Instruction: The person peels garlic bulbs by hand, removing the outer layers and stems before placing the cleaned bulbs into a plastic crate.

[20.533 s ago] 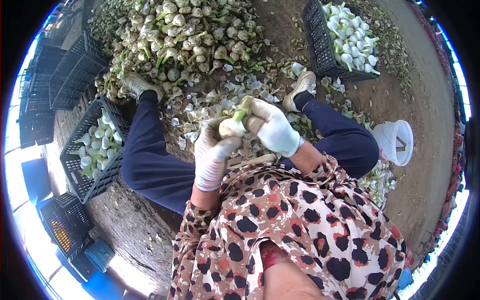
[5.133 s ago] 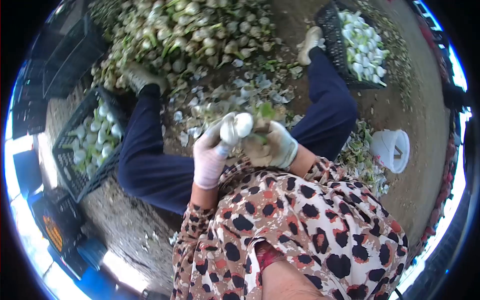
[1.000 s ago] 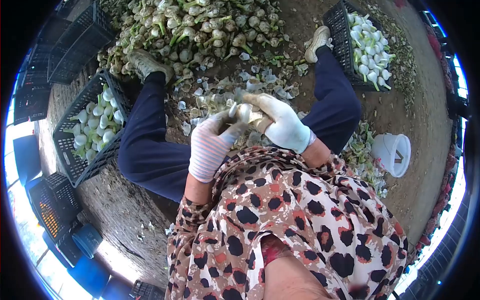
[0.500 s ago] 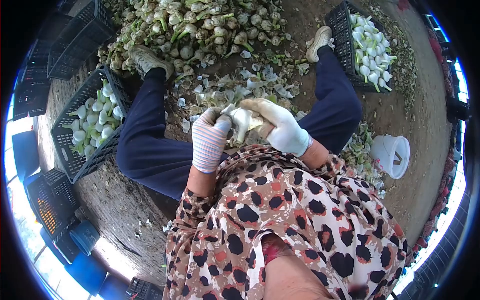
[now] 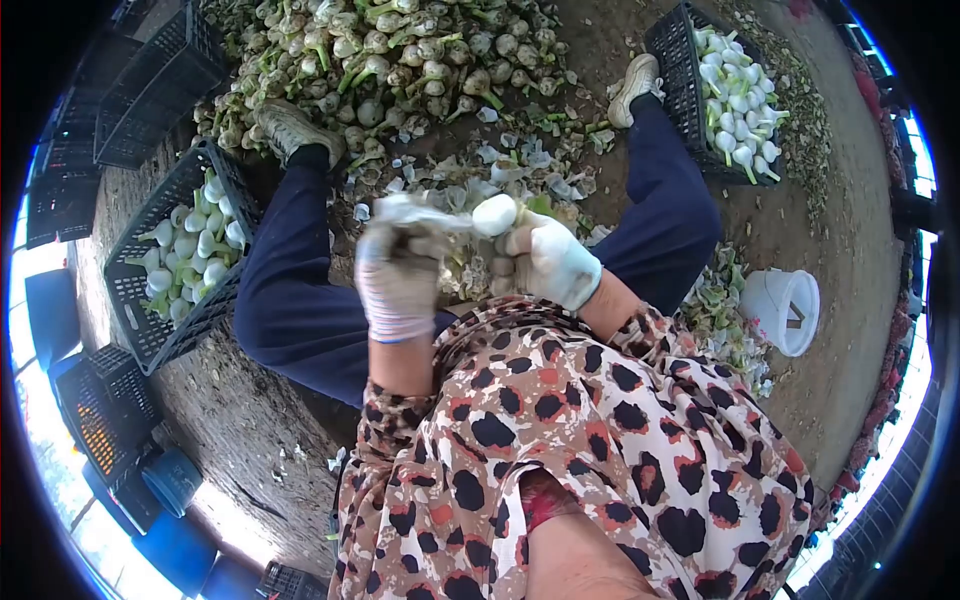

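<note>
Over the lap, my right hand, in a white glove, is closed around the stem side of a garlic bulb. The bulb's smooth white head points left, past the fingers. My left hand, in a striped glove with soiled fingers, is smeared by motion. From its closed fingers a whitish strip of garlic skin stretches across to the bulb. Loose skins lie on the ground below both hands.
Unpeeled garlic is heaped beyond my feet. Black crates with white bulbs stand left and right. A white bucket sits by my right knee. More crates and blue containers line the left side.
My left hand has moved left and away from my right, drawing a strip of skin out from the bulb. The bulb's white head now shows between the hands.
</note>
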### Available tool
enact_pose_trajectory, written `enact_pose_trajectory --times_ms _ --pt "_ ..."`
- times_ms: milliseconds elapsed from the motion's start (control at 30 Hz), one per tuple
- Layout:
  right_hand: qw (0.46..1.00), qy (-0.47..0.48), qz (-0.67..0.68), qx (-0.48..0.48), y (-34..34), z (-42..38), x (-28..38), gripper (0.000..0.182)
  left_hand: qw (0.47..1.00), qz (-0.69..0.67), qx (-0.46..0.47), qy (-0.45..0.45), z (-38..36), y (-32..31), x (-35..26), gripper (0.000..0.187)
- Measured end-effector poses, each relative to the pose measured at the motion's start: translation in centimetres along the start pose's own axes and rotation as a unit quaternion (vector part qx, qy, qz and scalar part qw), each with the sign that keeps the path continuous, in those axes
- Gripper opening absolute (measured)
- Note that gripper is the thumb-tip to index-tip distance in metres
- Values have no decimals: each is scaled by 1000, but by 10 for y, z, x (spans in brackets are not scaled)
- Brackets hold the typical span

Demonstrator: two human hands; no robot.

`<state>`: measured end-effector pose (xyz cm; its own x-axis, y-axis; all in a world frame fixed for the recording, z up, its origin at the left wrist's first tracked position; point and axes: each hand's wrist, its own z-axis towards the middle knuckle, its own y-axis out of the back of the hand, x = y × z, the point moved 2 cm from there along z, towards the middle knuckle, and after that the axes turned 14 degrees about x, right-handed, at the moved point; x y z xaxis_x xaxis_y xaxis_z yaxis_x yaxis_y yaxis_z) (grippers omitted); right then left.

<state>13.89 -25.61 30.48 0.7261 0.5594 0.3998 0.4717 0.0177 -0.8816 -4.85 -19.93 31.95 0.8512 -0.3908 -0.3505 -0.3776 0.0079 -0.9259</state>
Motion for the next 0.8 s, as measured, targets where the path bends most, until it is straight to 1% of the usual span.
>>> enact_pose_trajectory --times_ms 33,67,133,167,200,233,267,333,367,400,467,500,533,567,600,633,667,733,800 --pt "999 18 39 -28 -4 -4 1 36 999 -21 11 -45 3 7 -11 16" --pt "999 18 41 -28 -5 -5 0 36 998 -36 4 -57 9 9 -23 21" --pt "997 39 68 0 -5 -6 3 36 999 5 6 -34 12 22 -31 27" --pt "996 37 84 6 -8 -6 5 36 993 117 -20 12 10 6 -25 30" --pt "996 37 86 6 -11 -6 7 36 971 226 -46 59 7 -11 -15 34" --pt "997 22 69 10 -14 -7 9 35 973 223 34 56 3 -2 -1 46" --pt "999 9 52 14 -14 -8 12 34 963 254 62 56 0 -10 10 48" --pt "1000 3 -18 -3 0 -7 8 34 886 448 99 59 -1 -15 23 46" --pt "999 49 7 -2 -11 -10 16 35 870 479 92 74 2 -17 28 44" --pt "994 38 74 -66 2 -7 21 34 851 510 87 86 5 -17 26 42" --pt "990 115 78 -34 4 -21 61 32 872 479 4 99 -2 -9 18 41" --pt "982 170 86 -17 6 -31 94 32 896 435 -27 87 -2 -2 17 39" --pt "963 268 6 -20 19 -41 130 30 915 391 -65 78 -1 8 19 38" --pt "920 305 242 -44 43 -50 167 23 907 402 -90 85 -2 18 18 34" --pt "884 316 308 154 31 -57 207 13 905 405 -90 87 4 17 21 34" --pt "886 411 216 8 31 -70 243 8 899 416 -94 103 3 17 22 33" --pt "898 439 -38 22 113 -85 293 6 888 431 -109 120 -3 5 22 33" --pt "870 465 8 -167 119 -100 334 8 889 432 -85 123 -5 25 29 34" --pt "880 453 -68 -125 125 -94 340 10 883 435 -95 150 1 19 39 25"
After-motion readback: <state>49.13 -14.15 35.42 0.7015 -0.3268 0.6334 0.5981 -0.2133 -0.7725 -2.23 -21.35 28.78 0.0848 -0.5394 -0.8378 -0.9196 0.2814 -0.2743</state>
